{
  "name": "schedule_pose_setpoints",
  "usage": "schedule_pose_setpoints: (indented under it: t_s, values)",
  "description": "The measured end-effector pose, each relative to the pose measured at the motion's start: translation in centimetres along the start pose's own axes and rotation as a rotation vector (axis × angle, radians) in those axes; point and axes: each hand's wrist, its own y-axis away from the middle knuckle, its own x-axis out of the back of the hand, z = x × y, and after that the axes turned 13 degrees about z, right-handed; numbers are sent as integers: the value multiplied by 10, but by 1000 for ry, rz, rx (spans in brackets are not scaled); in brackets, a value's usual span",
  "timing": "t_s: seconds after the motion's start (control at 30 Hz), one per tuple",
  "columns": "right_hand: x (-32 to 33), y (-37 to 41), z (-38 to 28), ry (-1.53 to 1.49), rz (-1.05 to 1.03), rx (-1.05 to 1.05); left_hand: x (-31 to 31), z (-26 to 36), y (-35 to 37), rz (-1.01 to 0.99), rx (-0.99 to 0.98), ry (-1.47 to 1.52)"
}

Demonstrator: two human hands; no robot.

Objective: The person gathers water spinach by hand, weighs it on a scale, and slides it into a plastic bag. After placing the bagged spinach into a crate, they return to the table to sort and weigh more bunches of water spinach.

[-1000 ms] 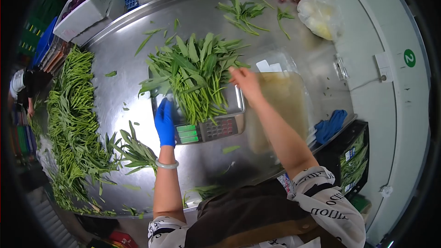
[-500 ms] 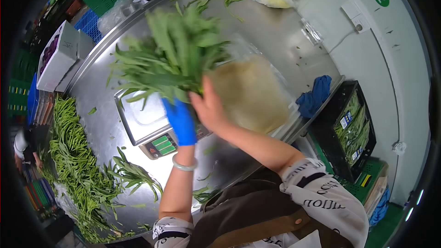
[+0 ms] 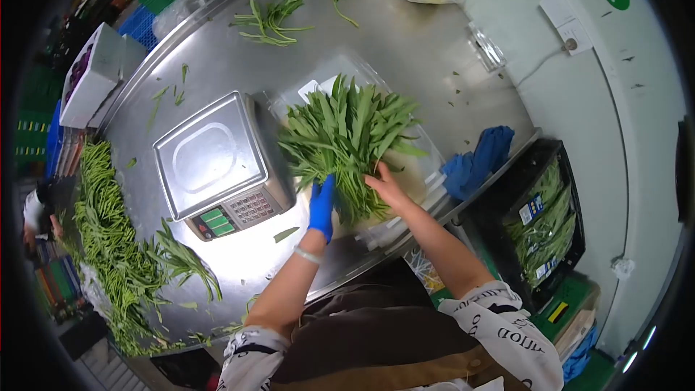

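A bunch of water spinach [image 3: 351,127] lies across a stack of clear plastic bags [image 3: 428,146], leaves pointing away from me and stems toward me. My left hand [image 3: 321,206], in a blue glove, holds the stems from the left side. On the right side my bare right hand [image 3: 387,187] grips the stems, its fingers curled against them. To the left stands a digital scale [image 3: 210,152] with nothing on its steel pan.
A long heap of water spinach [image 3: 112,239] lines the table's left edge. Loose sprigs [image 3: 271,18] lie at the back. A blue cloth [image 3: 478,163] rests at the right edge. Beyond it a black crate [image 3: 568,246] holds packed greens. A white wall [image 3: 608,101] bounds the right.
Both hands have carried the water spinach from above the scale rightward and down onto the plastic bags. The scale pan is now uncovered.
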Motion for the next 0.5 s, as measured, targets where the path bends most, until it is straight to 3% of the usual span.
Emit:
schedule_pose_setpoints:
  t_s: [0.07, 0.2, 0.27, 0.4, 0.5]
  values:
    - [37, 2, 1, 166, 61, -7, 38, -17, -4, 29, -32, 49]
    - [116, -6, 3, 508, 376, 284, 86, -42, -7, 353, -166, -33]
    - [125, -16, 4, 341, 307, 185, 94, -55, -23, 218, -113, 85]
    - [141, -47, 14, 191, 123, 139, 63, -39, -12, 325, -139, 37]
    - [133, -37, -28, 541, -15, 498, 53, -28, -10, 215, -93, -64]
